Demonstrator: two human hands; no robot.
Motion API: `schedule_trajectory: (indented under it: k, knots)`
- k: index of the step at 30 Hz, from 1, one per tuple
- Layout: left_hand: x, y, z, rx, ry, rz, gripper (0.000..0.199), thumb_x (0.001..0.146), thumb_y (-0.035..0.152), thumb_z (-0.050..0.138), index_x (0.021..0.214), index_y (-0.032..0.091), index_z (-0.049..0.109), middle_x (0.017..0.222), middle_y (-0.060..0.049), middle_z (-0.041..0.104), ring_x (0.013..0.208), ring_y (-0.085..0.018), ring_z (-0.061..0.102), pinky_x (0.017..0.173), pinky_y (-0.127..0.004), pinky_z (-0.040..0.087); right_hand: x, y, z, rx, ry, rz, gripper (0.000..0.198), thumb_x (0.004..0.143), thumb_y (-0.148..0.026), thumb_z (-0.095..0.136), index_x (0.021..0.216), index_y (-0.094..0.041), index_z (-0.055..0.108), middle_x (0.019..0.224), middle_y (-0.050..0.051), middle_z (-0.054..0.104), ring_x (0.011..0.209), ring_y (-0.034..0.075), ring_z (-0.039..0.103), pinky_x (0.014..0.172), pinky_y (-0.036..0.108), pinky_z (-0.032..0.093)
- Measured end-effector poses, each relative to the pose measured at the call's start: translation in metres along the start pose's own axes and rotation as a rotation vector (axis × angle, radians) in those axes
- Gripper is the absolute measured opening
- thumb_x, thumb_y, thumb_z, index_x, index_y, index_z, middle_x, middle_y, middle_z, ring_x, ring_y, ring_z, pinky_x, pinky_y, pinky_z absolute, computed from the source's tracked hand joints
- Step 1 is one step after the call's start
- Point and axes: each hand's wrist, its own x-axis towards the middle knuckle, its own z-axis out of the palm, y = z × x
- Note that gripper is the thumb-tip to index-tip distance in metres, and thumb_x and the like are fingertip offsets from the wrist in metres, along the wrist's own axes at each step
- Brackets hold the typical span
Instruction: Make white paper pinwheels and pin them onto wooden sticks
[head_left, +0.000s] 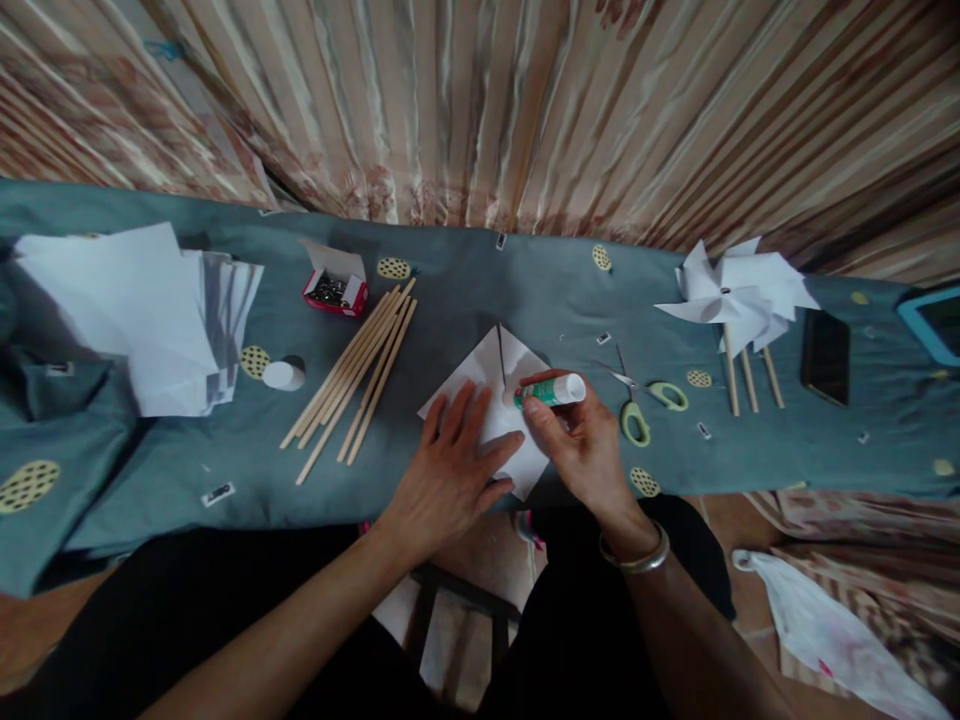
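A white square of paper (517,356) lies turned like a diamond on the cloth-covered table, with a slit running inward from its far corner. Fingers spread, my left hand (454,460) rests flat on its left and near part. In my right hand (589,445) is a green and white glue stick (551,391), tilted, its tip at the middle of the paper. The exact contact is hidden by the fingers. A white glue cap (283,375) sits farther left. Just right of my right hand lie green-handled scissors (637,396) with their blades apart.
Several wooden sticks (349,385) lie left of the paper, near a red box of small metal pins (335,290). White paper sheets (127,310) are stacked at far left. Paper pinwheels (735,290) on sticks, a dark phone (826,355) and a blue-edged device (926,330) lie right. A curtain (480,110) hangs behind.
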Motion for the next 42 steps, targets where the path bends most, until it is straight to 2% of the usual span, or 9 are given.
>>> schedule_trajectory:
  k: [10,24,34,42]
  knots:
    - [0.002,0.000,-0.002,-0.012,-0.021,-0.015,0.051,0.086,0.049,0.064,0.133,0.030,0.056,0.156,-0.018,0.032,0.146,-0.044,0.024,0.111,-0.067,0.028,0.002,-0.001,0.003,0.055,0.015,0.017,0.020,0.088,-0.037,0.064,0.102,-0.023,0.062,0.097,0.004,0.072,0.084,0.018,0.068,0.077,0.034,0.053]
    - [0.002,0.000,0.000,-0.017,-0.022,-0.012,0.051,0.088,0.049,0.063,0.135,0.031,0.054,0.159,-0.016,0.029,0.147,-0.043,0.023,0.112,-0.067,0.025,0.002,-0.007,0.002,-0.049,-0.080,-0.007,0.022,0.090,-0.038,0.061,0.105,-0.022,0.062,0.096,0.004,0.072,0.086,0.019,0.068,0.079,0.034,0.053]
    - [0.003,0.002,-0.003,-0.003,-0.022,-0.021,0.059,0.086,0.050,0.065,0.140,0.032,0.049,0.158,-0.015,0.031,0.147,-0.042,0.024,0.112,-0.066,0.027,-0.001,-0.008,0.000,-0.116,-0.124,-0.044,0.021,0.091,-0.039,0.060,0.105,-0.023,0.060,0.092,0.003,0.073,0.081,0.018,0.068,0.071,0.030,0.053]
    - [0.003,0.001,-0.002,0.012,-0.025,-0.011,0.056,0.086,0.049,0.064,0.138,0.032,0.050,0.156,-0.016,0.033,0.146,-0.042,0.025,0.112,-0.066,0.027,-0.002,-0.010,-0.002,-0.152,-0.127,-0.066,0.021,0.091,-0.039,0.060,0.104,-0.022,0.060,0.090,0.003,0.073,0.078,0.018,0.069,0.070,0.029,0.053]
